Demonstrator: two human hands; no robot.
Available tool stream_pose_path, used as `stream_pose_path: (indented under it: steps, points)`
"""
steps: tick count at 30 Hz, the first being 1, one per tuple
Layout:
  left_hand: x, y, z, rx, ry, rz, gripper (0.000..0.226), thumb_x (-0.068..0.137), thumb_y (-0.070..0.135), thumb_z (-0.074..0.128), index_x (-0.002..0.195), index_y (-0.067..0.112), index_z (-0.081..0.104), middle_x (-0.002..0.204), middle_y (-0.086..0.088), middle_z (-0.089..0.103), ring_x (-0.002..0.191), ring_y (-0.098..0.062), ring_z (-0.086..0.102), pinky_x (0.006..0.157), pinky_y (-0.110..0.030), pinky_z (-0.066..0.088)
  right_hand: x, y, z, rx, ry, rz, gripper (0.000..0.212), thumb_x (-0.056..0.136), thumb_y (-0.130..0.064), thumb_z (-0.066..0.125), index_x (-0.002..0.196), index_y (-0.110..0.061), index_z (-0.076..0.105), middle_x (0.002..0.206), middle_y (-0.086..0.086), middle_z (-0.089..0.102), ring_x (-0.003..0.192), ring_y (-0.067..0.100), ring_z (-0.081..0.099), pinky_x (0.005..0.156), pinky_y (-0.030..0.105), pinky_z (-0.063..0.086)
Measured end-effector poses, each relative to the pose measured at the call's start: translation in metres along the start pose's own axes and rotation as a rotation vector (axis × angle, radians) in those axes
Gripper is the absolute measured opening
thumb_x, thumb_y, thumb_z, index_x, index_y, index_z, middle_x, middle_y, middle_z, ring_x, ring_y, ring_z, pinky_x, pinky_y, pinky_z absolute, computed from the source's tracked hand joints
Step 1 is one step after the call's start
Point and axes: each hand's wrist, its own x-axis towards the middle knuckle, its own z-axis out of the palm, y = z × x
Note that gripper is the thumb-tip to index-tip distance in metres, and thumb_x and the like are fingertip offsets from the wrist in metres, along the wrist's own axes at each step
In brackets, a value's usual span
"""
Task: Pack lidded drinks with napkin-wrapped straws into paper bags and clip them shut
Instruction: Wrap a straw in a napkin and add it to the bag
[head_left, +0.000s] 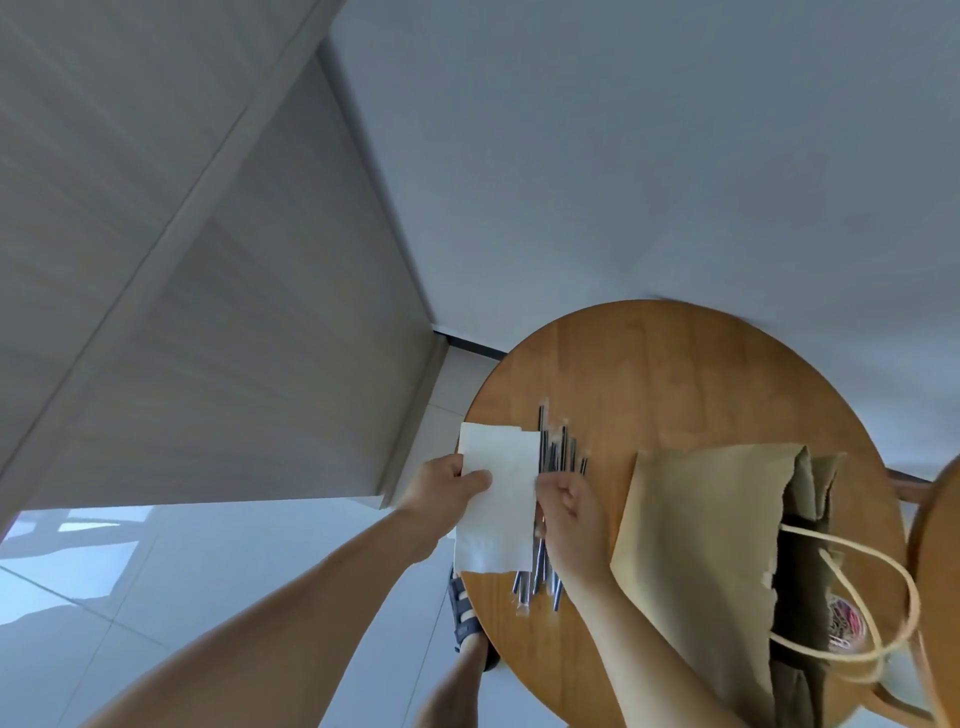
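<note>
A white napkin (498, 499) is stretched flat over the left edge of a round wooden table (675, 374). My left hand (447, 493) pinches its left edge with thumb on top. My right hand (571, 514) pinches its right edge, fingers curled. Several dark straws in clear wrappers (558, 452) lie on the table under and beside the napkin, their ends showing above and below it. A brown paper bag (701, 540) with cream cord handles (883, 592) lies on its side at the right, its mouth open. No lidded drink is visible.
Something with red and white print (847, 623) sits at the bag's mouth. A second wooden round edge (940, 545) shows at far right. My sandalled foot (467, 618) is on the tiled floor below the table. A pale cabinet (208, 312) stands at left.
</note>
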Motion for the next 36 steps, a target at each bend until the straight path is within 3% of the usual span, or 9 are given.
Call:
stream_pose_path:
  steps: [2, 4, 11, 18, 23, 25, 28, 34, 36]
  points:
    - [-0.001, -0.003, 0.002, 0.051, 0.041, 0.012, 0.008, 0.096, 0.022, 0.058, 0.095, 0.021, 0.065, 0.093, 0.004, 0.070, 0.082, -0.014, 0.066, 0.060, -0.022, 0.049, 0.005, 0.019, -0.011, -0.327, 0.138, 0.008, 0.011, 0.096, -0.022, 0.057, 0.088, -0.015, 0.060, 0.081, -0.006, 0.063, 0.075, 0.012, 0.058, 0.069, 0.028, 0.043]
    - [-0.002, -0.006, 0.003, 0.087, 0.062, 0.020, 0.008, 0.097, 0.024, 0.056, 0.097, 0.022, 0.064, 0.092, 0.005, 0.069, 0.080, -0.013, 0.065, 0.056, -0.020, 0.046, 0.009, 0.034, -0.020, -0.600, 0.203, 0.078, 0.015, 0.094, -0.021, 0.059, 0.101, -0.009, 0.062, 0.093, 0.003, 0.064, 0.085, 0.019, 0.060, 0.070, 0.025, 0.039]
    - [-0.007, -0.011, 0.006, 0.196, 0.075, 0.052, 0.019, 0.098, 0.029, 0.053, 0.112, 0.019, 0.060, 0.102, 0.001, 0.066, 0.088, -0.017, 0.063, 0.062, -0.024, 0.049, 0.019, 0.054, -0.017, -0.782, 0.099, 0.238, 0.024, 0.093, -0.021, 0.063, 0.113, -0.008, 0.061, 0.106, 0.009, 0.070, 0.099, 0.028, 0.068, 0.078, 0.031, 0.052]
    - [-0.011, -0.010, 0.009, 0.203, 0.088, 0.058, 0.017, 0.099, 0.030, 0.052, 0.111, 0.021, 0.059, 0.097, 0.006, 0.064, 0.083, -0.012, 0.061, 0.055, -0.018, 0.044, 0.015, 0.049, -0.017, -0.737, 0.117, 0.249, 0.019, 0.093, -0.030, 0.063, 0.104, -0.015, 0.063, 0.083, -0.001, 0.069, 0.072, 0.018, 0.064, 0.055, 0.024, 0.047]
    - [-0.021, 0.000, 0.010, 0.152, 0.097, 0.088, 0.013, 0.097, 0.025, 0.053, 0.099, 0.017, 0.063, 0.088, 0.005, 0.067, 0.074, -0.010, 0.063, 0.048, -0.016, 0.044, 0.006, 0.026, -0.022, -0.623, 0.131, 0.235, 0.013, 0.090, -0.029, 0.063, 0.095, -0.017, 0.061, 0.071, -0.010, 0.060, 0.065, 0.012, 0.059, 0.054, 0.024, 0.042]
    - [-0.028, 0.009, 0.010, 0.166, 0.109, 0.123, 0.013, 0.098, 0.024, 0.052, 0.095, 0.017, 0.062, 0.087, 0.003, 0.067, 0.072, -0.010, 0.063, 0.048, -0.015, 0.045, -0.003, 0.005, -0.022, -0.483, 0.122, 0.139, 0.008, 0.089, -0.028, 0.065, 0.087, -0.022, 0.061, 0.075, -0.010, 0.063, 0.074, 0.013, 0.064, 0.057, 0.022, 0.043]
    - [-0.041, 0.029, 0.011, 0.192, 0.137, 0.208, 0.014, 0.098, 0.024, 0.050, 0.091, 0.018, 0.060, 0.086, -0.001, 0.067, 0.073, -0.013, 0.062, 0.056, -0.022, 0.047, -0.022, -0.038, -0.022, -0.257, 0.056, -0.097, 0.011, 0.087, -0.025, 0.071, 0.083, -0.030, 0.062, 0.072, -0.011, 0.068, 0.074, -0.001, 0.064, 0.060, 0.009, 0.045]
    - [-0.074, 0.074, 0.020, 0.087, 0.085, 0.331, 0.027, 0.094, 0.025, 0.056, 0.068, 0.025, 0.052, 0.055, 0.014, 0.053, 0.050, -0.002, 0.051, 0.049, -0.018, 0.040, -0.043, -0.103, -0.028, -0.129, -0.046, -0.207, 0.003, 0.087, -0.023, 0.072, 0.085, -0.022, 0.071, 0.076, -0.008, 0.071, 0.074, 0.010, 0.067, 0.071, 0.028, 0.055]
    - [-0.086, 0.084, 0.025, 0.043, 0.050, 0.353, 0.023, 0.091, 0.026, 0.060, 0.068, 0.026, 0.057, 0.057, 0.014, 0.056, 0.055, -0.005, 0.053, 0.054, -0.022, 0.043, -0.048, -0.116, -0.032, -0.139, -0.042, -0.216, 0.006, 0.087, -0.023, 0.073, 0.082, -0.020, 0.071, 0.075, -0.006, 0.072, 0.074, 0.011, 0.068, 0.071, 0.031, 0.056]
